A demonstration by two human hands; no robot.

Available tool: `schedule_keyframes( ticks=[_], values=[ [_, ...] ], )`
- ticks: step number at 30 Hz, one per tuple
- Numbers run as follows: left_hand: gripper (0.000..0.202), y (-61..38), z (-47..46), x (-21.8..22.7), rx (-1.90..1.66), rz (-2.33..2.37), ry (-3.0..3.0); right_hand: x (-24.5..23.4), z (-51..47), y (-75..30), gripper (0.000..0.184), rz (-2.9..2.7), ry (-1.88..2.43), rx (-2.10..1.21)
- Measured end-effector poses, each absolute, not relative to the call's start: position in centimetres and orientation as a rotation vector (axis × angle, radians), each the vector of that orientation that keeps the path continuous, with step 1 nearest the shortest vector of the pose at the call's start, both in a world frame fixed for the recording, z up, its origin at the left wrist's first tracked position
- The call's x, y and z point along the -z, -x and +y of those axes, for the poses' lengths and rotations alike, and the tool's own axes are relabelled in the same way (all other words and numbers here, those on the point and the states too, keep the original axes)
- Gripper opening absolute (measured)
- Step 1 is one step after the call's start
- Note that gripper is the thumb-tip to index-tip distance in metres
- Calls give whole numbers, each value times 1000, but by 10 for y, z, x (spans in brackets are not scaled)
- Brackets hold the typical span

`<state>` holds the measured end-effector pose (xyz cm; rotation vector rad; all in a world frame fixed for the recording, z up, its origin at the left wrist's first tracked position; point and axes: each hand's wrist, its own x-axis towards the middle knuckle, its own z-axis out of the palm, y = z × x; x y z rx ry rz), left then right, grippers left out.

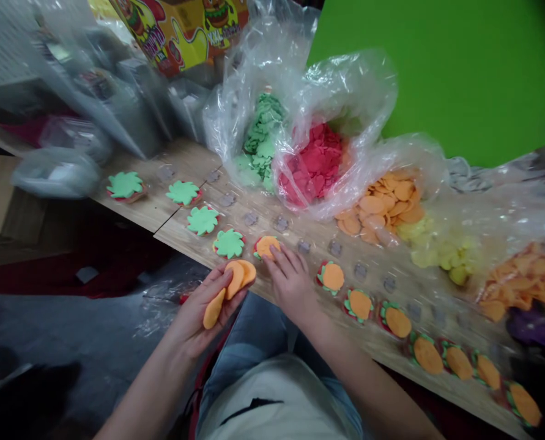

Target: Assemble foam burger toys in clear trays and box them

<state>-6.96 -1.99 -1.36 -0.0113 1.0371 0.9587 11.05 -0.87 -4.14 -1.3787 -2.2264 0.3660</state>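
My left hand [212,311], near the table's front edge, is closed around several flat orange foam discs [236,278], fanned out between thumb and fingers. Over the table, my right hand [293,284] has its thumb and fingertips at the edge of another orange foam disc [267,246], which lies on a small layered stack. Left of that stack are green leaf-shaped foam pieces [229,243] topping other stacks. To the right, a row of stacks carries orange discs [333,277] on top, with green and red layers showing beneath.
Clear plastic bags along the back hold green pieces [265,131], red pieces [315,162], orange discs [386,205] and yellow pieces [456,256]. Small clear trays [281,223] line the wooden table [162,211]. A printed carton [185,33] and a green board [446,79] stand behind.
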Motion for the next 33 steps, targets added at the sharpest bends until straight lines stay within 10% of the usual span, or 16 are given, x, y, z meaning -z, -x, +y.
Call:
schedule_keyframes(
  ticks=[7,14,33],
  values=[
    [37,61,-19,24,-1126,1179,-447,23,-6,-79,28,-1188,1372,-1596],
    [40,60,-30,21,-1074,1128,-392,13,-13,-57,21,-1707,1314,-955],
    [33,105,-15,27,-1187,1252,-268,25,38,-28,27,-650,1120,-1756]
  ],
)
